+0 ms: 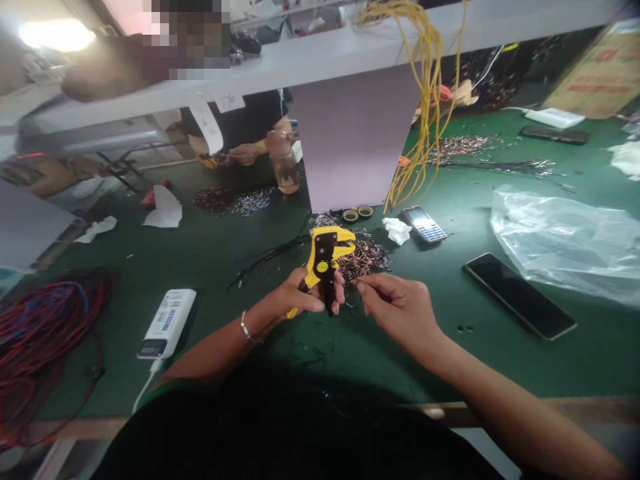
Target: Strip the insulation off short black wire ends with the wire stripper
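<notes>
My left hand [310, 293] is wrapped round the handles of a yellow and black wire stripper [324, 257], whose jaws point up and to the right. Just right of the tool, my right hand [397, 303] has its thumb and forefinger pinched together at the near edge of a pile of short copper-coloured wire pieces [367, 259]. What sits between those fingertips is too small to make out. Thin black wires [275, 253] lie on the green table [430, 353] left of the stripper.
A white power bank [170, 323] and red wire coils [40, 340] lie left. At right are a black phone [520, 295], a keypad phone [424, 223] and a plastic bag [565, 240]. Yellow wires [433, 80] hang from the shelf [280, 63]. Another person's hands [245, 155] work beyond.
</notes>
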{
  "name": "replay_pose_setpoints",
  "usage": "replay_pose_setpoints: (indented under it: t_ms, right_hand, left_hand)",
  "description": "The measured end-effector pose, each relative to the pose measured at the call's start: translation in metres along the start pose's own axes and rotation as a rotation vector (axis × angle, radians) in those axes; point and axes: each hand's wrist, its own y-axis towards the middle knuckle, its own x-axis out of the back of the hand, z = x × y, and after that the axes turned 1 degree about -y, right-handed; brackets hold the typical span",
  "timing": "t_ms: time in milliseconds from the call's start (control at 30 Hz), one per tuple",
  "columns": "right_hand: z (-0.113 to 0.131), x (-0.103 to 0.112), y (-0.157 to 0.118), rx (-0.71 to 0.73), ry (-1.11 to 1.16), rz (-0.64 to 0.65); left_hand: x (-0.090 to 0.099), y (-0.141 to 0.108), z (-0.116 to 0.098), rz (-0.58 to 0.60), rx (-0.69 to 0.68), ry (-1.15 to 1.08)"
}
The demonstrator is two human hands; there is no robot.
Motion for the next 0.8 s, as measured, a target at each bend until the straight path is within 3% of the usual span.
replay_pose_setpoints:
  t_ms: [267, 600, 800]
  right_hand:
    - [0.0, -0.003, 0.0, 0.003, 0.007, -0.073]
    - [0.003, -0.009, 0.0, 0.058, 0.07, -0.047]
    - [0.0, -0.012, 0.0, 0.033, 0.081, -0.053]
  left_hand:
    - [-0.002, -0.002, -0.002, -0.036, -0.031, 0.07]
    - [0.002, -0.001, 0.002, -0.034, -0.051, 0.201]
    - [0.0, -0.001, 0.005, -0.091, -0.151, 0.433]
